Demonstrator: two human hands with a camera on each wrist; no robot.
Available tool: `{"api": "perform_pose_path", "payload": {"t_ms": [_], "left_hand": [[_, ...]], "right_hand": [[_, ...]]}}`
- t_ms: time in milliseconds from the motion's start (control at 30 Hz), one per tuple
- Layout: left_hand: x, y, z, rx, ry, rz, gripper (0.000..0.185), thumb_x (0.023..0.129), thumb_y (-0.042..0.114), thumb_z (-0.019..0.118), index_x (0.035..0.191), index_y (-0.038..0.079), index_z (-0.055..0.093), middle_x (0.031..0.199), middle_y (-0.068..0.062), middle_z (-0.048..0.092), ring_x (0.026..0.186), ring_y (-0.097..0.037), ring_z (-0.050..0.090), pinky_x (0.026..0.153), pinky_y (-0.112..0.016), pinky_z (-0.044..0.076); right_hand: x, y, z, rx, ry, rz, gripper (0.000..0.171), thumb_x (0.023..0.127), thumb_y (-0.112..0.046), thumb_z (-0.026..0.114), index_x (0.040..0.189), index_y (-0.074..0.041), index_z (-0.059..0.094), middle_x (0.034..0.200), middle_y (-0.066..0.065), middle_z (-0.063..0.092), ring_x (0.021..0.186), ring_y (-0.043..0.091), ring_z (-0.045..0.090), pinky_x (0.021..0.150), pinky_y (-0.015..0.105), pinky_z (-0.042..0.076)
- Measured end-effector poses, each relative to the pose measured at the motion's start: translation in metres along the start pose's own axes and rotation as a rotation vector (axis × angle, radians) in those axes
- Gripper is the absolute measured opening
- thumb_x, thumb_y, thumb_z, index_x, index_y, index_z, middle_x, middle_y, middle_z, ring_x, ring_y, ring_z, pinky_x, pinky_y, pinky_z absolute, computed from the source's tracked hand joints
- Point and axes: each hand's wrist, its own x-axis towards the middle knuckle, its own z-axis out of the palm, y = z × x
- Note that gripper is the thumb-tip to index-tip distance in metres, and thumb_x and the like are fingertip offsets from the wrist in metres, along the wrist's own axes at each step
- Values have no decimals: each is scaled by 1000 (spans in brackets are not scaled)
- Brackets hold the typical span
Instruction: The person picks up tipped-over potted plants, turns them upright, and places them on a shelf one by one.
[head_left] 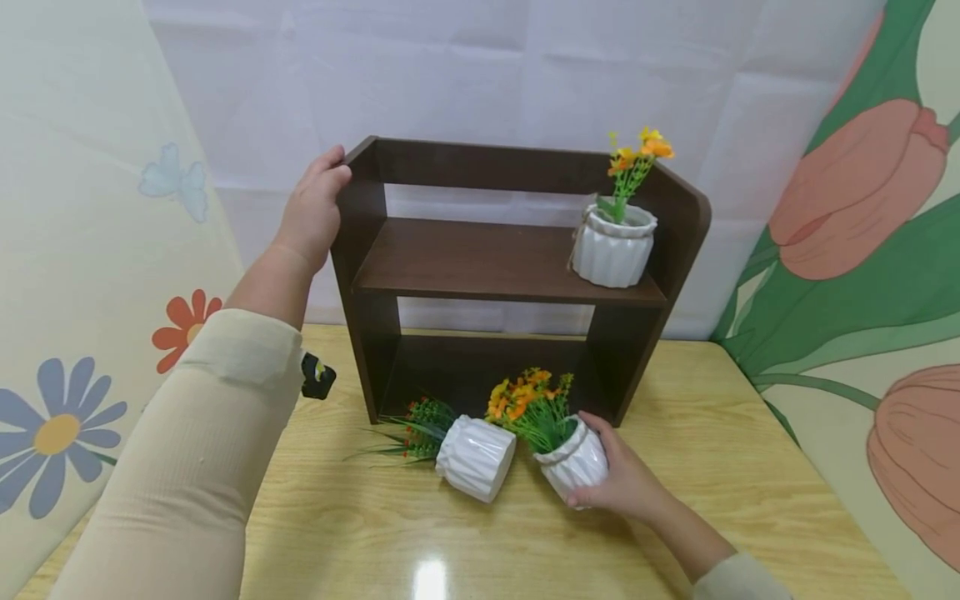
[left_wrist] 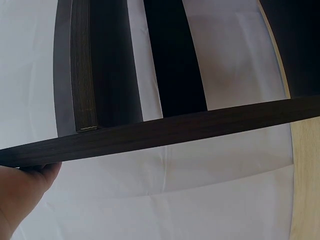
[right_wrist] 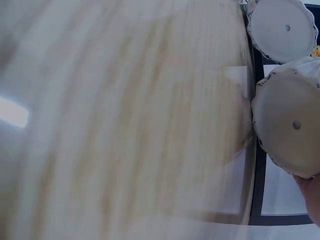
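The shelf point(head_left: 510, 267), dark brown, stands on the table point(head_left: 712, 467), its top left corner gripped by the left hand point(head_left: 311, 208), fingers curled over the edge. A potted plant point(head_left: 615, 242) stands on its upper board. In front lie two tipped pots: the right hand point(head_left: 626, 479) clasps the orange-flowered pot point(head_left: 573, 458); the red-flowered pot point(head_left: 476, 457) lies just beside. No writing is readable.

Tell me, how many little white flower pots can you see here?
3. One pot stands upright on the shelf's upper board, at its right end. One lies tipped on the table. One beside it, tilted, is held by the right hand.
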Motion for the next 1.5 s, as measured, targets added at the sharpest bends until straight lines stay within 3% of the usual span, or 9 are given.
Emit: {"api": "perform_pose_path", "payload": {"t_ms": [500, 967, 1500], "left_hand": [[0, -2, 0, -12, -6, -11, 55, 104, 40, 23, 158, 29, 19, 166, 10, 12, 151, -13, 12, 124, -37, 14], [1, -1, -1, -16, 3, -16, 54, 104, 40, 24, 157, 29, 21, 165, 11, 13, 151, -12, 14, 123, -36, 15], [0, 0, 0, -24, 3, -29, 53, 104, 41, 24, 156, 33, 22, 165, 13, 14, 149, -13, 17, 123, -37, 18]], "right_hand": [[-6, 2, -2, 40, 6, 8, 115, 55, -30, 95, 149, -19, 29, 131, 22, 56, 97, 22, 60, 77, 34, 50], [-14, 9, -8, 29, 2, -16, 114, 58, -31, 94, 149, -16, 27, 136, 21, 53, 113, 33, 57, 87, 42, 49], [-16, 17, -8, 37, 31, -41, 113, 59, -23, 92, 149, -9, 25, 135, 23, 52, 116, 33, 54, 91, 39, 48]]}}
